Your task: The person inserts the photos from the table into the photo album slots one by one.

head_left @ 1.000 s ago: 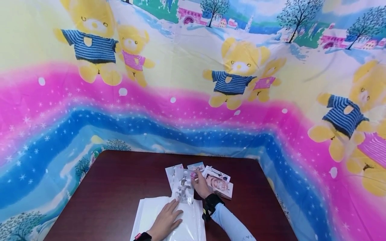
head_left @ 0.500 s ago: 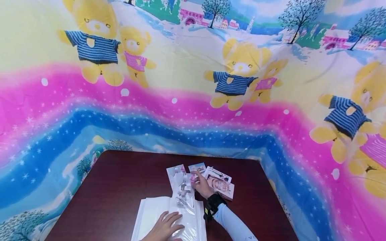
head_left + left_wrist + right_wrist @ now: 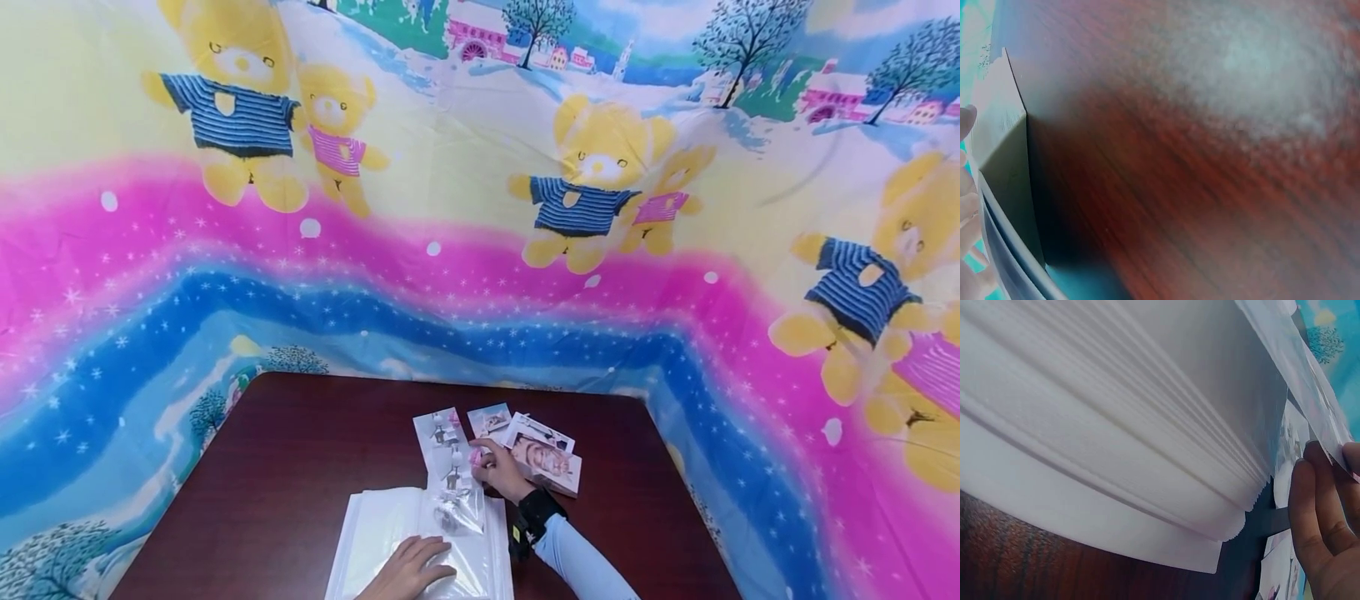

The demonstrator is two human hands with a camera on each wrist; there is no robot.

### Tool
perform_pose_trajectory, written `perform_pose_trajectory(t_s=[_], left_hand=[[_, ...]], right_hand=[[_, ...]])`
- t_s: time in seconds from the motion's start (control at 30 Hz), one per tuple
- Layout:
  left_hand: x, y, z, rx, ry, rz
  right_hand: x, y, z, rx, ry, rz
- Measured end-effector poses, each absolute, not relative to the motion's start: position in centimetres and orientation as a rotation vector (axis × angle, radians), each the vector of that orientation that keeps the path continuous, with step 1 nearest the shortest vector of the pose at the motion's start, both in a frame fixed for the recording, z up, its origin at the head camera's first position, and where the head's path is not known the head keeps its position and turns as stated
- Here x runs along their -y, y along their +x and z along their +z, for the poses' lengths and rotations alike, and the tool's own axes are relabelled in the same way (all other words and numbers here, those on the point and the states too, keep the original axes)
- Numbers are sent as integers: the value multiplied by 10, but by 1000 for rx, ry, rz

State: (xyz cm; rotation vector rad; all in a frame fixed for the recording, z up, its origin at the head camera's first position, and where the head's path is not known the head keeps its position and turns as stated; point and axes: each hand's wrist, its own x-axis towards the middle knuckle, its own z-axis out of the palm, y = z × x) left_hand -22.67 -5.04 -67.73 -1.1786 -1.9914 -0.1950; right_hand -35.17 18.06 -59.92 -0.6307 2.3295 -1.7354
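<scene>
An open photo album with white pages and clear sleeves lies at the table's front. My left hand rests on its right-hand page, fingers extended. A printed photo overlaps the album's top edge, its lower part at the clear sleeve. My right hand pinches this photo by its right edge. In the right wrist view, the fingers lie below the photo's edge beside the thick stack of album pages. The left wrist view catches only part of the left fingers at the album's edge.
Another photo lies behind the held one. A small photo sits at the back. Right of the right hand is a stack of photos. The brown table meets a bear-print cloth at its back edge.
The held photo has shifted toward me, its lower end further over the album page. My right hand has come slightly nearer with it, and my left hand has slid down the page.
</scene>
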Motion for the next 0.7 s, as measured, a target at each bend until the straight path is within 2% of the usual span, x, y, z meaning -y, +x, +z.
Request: perform_pose_trajectory(t_s=[0.17, 0.7], left_hand=[[50, -227, -682, 1984, -1175, -262], [50, -227, -686, 2004, -1202, -391]], right_hand=[[-184, -355, -614, -2281, -570, -1711], [-196, -347, -623, -2018, -455, -1702]])
